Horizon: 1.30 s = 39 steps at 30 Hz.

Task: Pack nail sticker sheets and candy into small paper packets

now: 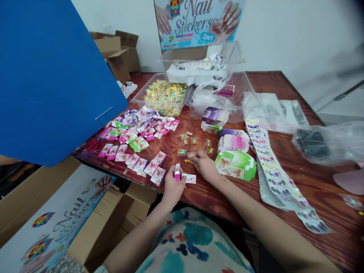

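The left hand (pixel 172 187) gripped a small pink-and-white box (pixel 177 172) between thumb and fingers, holding it upright just above the near edge of the wooden table (pixel 313 178). Right beside that box, on its right, a flat white sticker packet (pixel 190 178) lay on the table, touching or nearly touching the left thumb. The right hand (pixel 205 165) rested palm down just beyond the packet, its fingers curled loosely onto a small wrapped candy (pixel 190 156); whether they actually pinched it could not be told, as the piece was tiny and partly covered. A few more loose candies (pixel 187 138) lay scattered a little farther from the box, toward the middle of the table. Left of the box spread a heap of folded pink, green and purple boxes (pixel 136 132) (many lying face up in rows). Right of it sat a stack of green flat cartons (pixel 236 163), with a pink stack (pixel 233 143) behind. Beyond those, far from the box, stood a clear tub of candies (pixel 163 96). A long strip of nail sticker sheets (pixel 270 167) ran along the table farther right.
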Available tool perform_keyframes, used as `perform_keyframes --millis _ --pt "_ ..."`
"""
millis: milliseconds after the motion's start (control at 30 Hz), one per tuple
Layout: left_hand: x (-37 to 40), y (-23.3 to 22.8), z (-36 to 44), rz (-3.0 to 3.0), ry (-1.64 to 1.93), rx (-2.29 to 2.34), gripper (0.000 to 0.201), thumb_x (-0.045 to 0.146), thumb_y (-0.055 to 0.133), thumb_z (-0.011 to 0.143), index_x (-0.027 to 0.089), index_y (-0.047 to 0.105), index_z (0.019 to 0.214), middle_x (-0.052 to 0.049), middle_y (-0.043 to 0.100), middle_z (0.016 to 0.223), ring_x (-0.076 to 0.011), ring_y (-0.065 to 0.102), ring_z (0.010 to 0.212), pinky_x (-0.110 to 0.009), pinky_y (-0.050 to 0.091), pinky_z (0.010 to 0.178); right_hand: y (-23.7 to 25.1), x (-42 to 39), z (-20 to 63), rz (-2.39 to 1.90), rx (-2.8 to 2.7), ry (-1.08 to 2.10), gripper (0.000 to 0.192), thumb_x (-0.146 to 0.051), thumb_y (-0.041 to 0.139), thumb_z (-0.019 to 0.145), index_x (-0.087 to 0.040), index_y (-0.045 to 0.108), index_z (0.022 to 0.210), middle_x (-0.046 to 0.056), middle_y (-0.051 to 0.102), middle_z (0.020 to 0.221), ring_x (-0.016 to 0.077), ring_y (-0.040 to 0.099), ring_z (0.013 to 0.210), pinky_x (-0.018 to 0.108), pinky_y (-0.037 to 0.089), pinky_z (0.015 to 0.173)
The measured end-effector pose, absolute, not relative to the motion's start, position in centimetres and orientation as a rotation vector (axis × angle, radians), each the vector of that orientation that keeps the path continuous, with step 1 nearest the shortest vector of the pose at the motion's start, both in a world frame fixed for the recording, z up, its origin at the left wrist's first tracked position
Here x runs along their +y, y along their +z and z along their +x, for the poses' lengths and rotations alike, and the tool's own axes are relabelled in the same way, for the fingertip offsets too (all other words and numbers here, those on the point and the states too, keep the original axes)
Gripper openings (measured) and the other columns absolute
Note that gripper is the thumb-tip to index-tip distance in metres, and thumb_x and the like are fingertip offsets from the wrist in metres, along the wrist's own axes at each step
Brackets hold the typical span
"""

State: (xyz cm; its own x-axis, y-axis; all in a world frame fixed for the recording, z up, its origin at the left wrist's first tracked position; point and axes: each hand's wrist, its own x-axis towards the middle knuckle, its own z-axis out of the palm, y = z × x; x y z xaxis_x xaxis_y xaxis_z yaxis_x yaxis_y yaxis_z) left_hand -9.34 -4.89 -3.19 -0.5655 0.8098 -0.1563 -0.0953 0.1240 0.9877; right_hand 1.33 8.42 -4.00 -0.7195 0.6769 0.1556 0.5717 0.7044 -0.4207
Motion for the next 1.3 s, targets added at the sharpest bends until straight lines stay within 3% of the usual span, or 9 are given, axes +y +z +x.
perform_keyframes --millis 167,333,533,633,800,967,1067,1167,1300 --pt "-4.7 -3.2 -9.1 0.645 1.573 1.683 0.023 0.015 0.066 0.063 0.019 0.049 0.079 0.005 0.049 0.072 -0.0078 0.050 0.059 -0.017 0.048 0.049 -3.1 7.4 3.1 -0.869 -2.428 0.515 0.021 -0.027 0.052 0.093 -0.020 0.072 0.091 0.013 0.060 0.102 0.0278 0.059 0.101 0.043 0.053 0.086" --pt "-4.2 -1.9 -8.7 0.540 1.638 1.594 0.028 0.019 0.069 0.062 0.019 0.049 0.081 0.006 0.049 0.073 -0.0081 0.052 0.059 -0.021 0.053 0.051 -1.4 5.0 4.9 -0.594 -2.321 0.806 0.020 -0.031 0.052 0.094 -0.022 0.070 0.096 0.009 0.064 0.100 0.0214 0.065 0.091 0.036 0.056 0.080" --pt "-4.1 -0.4 -8.4 0.489 1.600 1.387 0.028 0.031 0.072 0.069 0.018 0.048 0.076 0.005 0.051 0.070 -0.0097 0.058 0.063 -0.026 0.056 0.060 -1.3 3.5 5.8 -0.611 -2.320 0.796 0.025 -0.028 0.047 0.096 -0.024 0.069 0.108 0.011 0.063 0.106 0.0220 0.067 0.094 0.037 0.057 0.081" --pt "-4.2 -0.5 -8.4 0.523 1.609 1.396 0.035 0.033 0.078 0.065 0.018 0.048 0.076 0.006 0.052 0.069 -0.0086 0.057 0.061 -0.026 0.056 0.063 -1.2 3.6 6.0 -0.605 -2.263 0.899 0.025 -0.032 0.049 0.096 -0.025 0.071 0.106 0.010 0.065 0.103 0.0209 0.067 0.092 0.035 0.057 0.080" --pt "-4.1 -1.1 -8.1 0.453 1.650 1.411 0.036 0.028 0.080 0.059 0.018 0.049 0.075 0.007 0.053 0.066 -0.0087 0.056 0.057 -0.026 0.054 0.061 -2.0 3.5 5.6 -0.772 -1.836 1.412 0.033 -0.045 0.065 0.084 -0.021 0.068 0.107 0.007 0.070 0.092 0.0187 0.068 0.080 0.032 0.058 0.071" --pt "-3.8 -0.8 -7.7 0.584 1.588 1.430 0.034 0.032 0.076 0.065 0.019 0.047 0.077 0.006 0.054 0.067 -0.0101 0.055 0.056 -0.026 0.051 0.060 -2.6 3.3 5.4 -0.874 -1.440 1.785 0.040 -0.048 0.077 0.071 -0.020 0.069 0.098 0.003 0.072 0.080 0.0171 0.067 0.067 0.032 0.059 0.064" --pt "-4.0 -0.3 -7.9 0.837 1.409 1.676 0.032 0.035 0.073 0.071 0.021 0.046 0.080 0.004 0.054 0.071 -0.0128 0.056 0.060 -0.028 0.049 0.063 -1.7 3.8 6.1 -0.939 -1.305 1.707 0.034 -0.043 0.081 0.067 -0.020 0.071 0.090 0.002 0.071 0.078 0.0148 0.064 0.063 0.028 0.056 0.058" --pt "-4.3 0.0 -7.9 1.194 1.151 2.036 0.031 0.028 0.071 0.073 0.021 0.044 0.088 -0.002 0.057 0.081 -0.0212 0.060 0.080 -0.034 0.048 0.075 -0.1 4.2 7.0 -0.938 -1.254 1.532 0.026 -0.038 0.078 0.072 -0.023 0.071 0.092 0.001 0.071 0.081 0.0126 0.061 0.063 0.026 0.054 0.058" --pt "-4.6 0.2 -7.4 1.540 0.872 2.222 0.029 0.015 0.063 0.077 0.021 0.044 0.097 -0.008 0.057 0.096 -0.0278 0.058 0.098 -0.040 0.046 0.083 2.1 3.7 7.3 -0.843 -1.627 1.242 0.015 -0.033 0.070 0.082 -0.023 0.071 0.094 0.003 0.070 0.084 0.0155 0.062 0.068 0.030 0.053 0.064"
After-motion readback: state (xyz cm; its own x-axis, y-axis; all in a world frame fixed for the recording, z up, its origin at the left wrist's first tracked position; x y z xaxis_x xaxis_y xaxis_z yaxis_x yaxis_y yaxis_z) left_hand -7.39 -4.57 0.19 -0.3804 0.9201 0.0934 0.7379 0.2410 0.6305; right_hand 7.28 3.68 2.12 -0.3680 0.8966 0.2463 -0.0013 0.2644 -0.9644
